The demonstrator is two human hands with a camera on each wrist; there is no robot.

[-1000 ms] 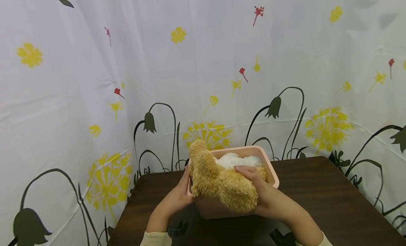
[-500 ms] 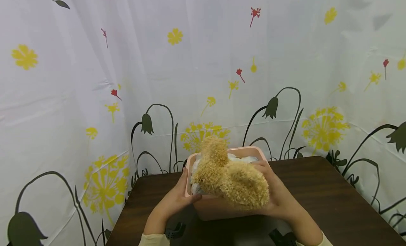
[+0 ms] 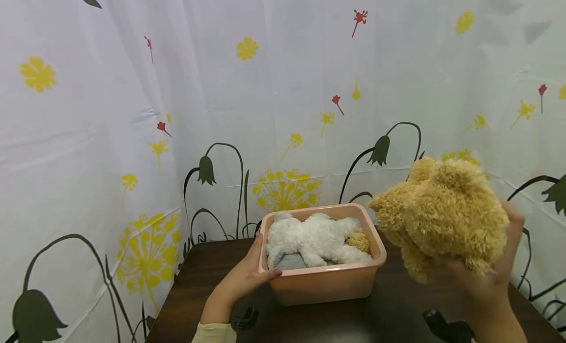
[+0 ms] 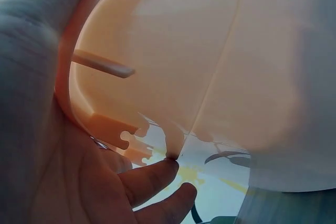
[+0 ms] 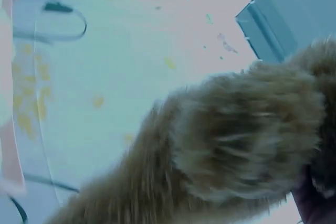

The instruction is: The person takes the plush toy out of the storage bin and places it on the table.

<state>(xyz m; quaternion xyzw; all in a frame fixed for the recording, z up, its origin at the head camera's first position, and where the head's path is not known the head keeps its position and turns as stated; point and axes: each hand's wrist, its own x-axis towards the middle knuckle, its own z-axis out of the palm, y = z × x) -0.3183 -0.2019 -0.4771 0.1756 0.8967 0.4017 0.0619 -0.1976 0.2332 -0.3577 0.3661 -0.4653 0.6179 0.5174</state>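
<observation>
A golden-brown plush toy (image 3: pixel 451 215) hangs in the air right of the pink plastic bin (image 3: pixel 325 286). My right hand (image 3: pixel 488 281) grips it from behind and below, partly hidden by its fur. Shaggy fur of the toy (image 5: pixel 247 135) fills the lower right wrist view, blurred. With my left hand (image 3: pixel 243 279) I hold the bin's left end, thumb at the front rim; in the left wrist view fingers curl beneath the bin wall (image 4: pixel 210 51). Inside the bin lies a white plush toy (image 3: pixel 311 235), with a golden furry piece (image 3: pixel 359 242) and something grey-blue (image 3: pixel 292 261) beside it.
The bin stands on a dark brown wooden table (image 3: pixel 208 264), close to its far edge. A white curtain (image 3: pixel 283 97) printed with flowers hangs behind the table. Dark bands with small devices (image 3: pixel 245 320) sit at both wrists.
My right hand has lifted the golden plush toy off the bin and carried it to the right, uncovering the white plush toy. My left hand stays at the bin's left end.
</observation>
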